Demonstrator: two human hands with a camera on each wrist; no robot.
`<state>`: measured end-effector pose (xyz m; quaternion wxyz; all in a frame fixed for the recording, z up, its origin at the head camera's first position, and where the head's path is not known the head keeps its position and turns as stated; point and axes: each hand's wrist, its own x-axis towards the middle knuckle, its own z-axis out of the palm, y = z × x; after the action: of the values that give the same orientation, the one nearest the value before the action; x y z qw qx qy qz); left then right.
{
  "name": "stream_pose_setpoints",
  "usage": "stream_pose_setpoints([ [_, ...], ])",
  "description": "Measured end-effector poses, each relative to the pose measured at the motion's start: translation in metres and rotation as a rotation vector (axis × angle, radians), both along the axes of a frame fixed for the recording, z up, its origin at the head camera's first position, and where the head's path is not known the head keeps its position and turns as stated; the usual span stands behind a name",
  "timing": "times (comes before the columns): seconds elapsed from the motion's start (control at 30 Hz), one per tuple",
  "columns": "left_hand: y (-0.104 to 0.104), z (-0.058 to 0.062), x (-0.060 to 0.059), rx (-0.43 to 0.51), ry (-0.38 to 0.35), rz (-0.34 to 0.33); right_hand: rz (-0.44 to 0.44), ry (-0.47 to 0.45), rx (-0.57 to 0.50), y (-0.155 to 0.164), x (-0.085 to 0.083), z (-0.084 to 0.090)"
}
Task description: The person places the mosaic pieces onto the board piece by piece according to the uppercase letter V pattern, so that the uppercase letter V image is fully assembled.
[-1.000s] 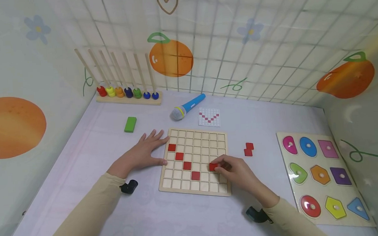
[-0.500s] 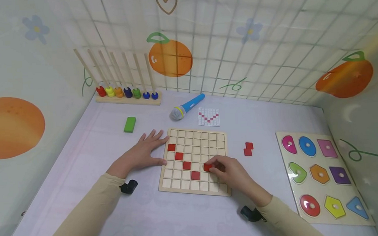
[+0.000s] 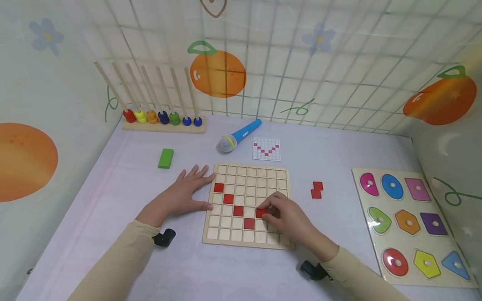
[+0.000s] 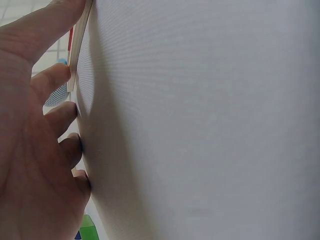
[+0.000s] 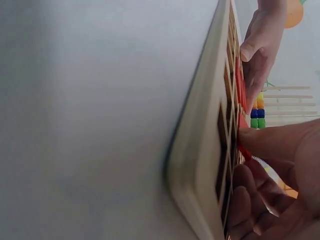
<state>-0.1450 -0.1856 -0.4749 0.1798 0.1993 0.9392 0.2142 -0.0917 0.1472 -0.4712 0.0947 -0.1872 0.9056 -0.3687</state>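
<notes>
Beige long sleeves [image 3: 108,271], black wrist cameras [image 3: 165,237] strapped underneath.

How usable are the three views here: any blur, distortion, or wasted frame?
Head view: sharp and evenly lit, edges bowed by the wide lens. Left wrist view: mostly blank tabletop, left hand close and soft. Right wrist view: rotated, grid board blurred at close range, right hand dim.
</notes>
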Motion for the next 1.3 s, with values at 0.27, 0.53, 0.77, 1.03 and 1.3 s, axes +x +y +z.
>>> stream_pose_setpoints([
  [0.27, 0.0001, -0.0003, -0.0003, -0.003, -0.003, 0.003, 0.013, 0.022, 0.037, -0.0008, 0.0003, 0.0002],
  [0.53, 0.0008, -0.0005, -0.0002, -0.001, -0.003, -0.001, 0.019, 0.023, 0.050, -0.0006, 0.0007, 0.0007],
  [0.77, -0.0002, -0.0036, -0.0013, -0.005, -0.001, 0.001, 0.030, 0.023, 0.036, 0.0005, 0.0003, -0.0001],
  [1.03, 0.0011, -0.0005, -0.0007, -0.004, -0.008, 0.002, 0.013, -0.002, 0.007, 0.0033, 0.0002, -0.0003],
  [1.3, 0.0016, 0.0007, -0.0002, -0.005, -0.006, 0.001, -0.034, -0.023, 0.000, 0.0085, 0.0006, 0.0023],
])
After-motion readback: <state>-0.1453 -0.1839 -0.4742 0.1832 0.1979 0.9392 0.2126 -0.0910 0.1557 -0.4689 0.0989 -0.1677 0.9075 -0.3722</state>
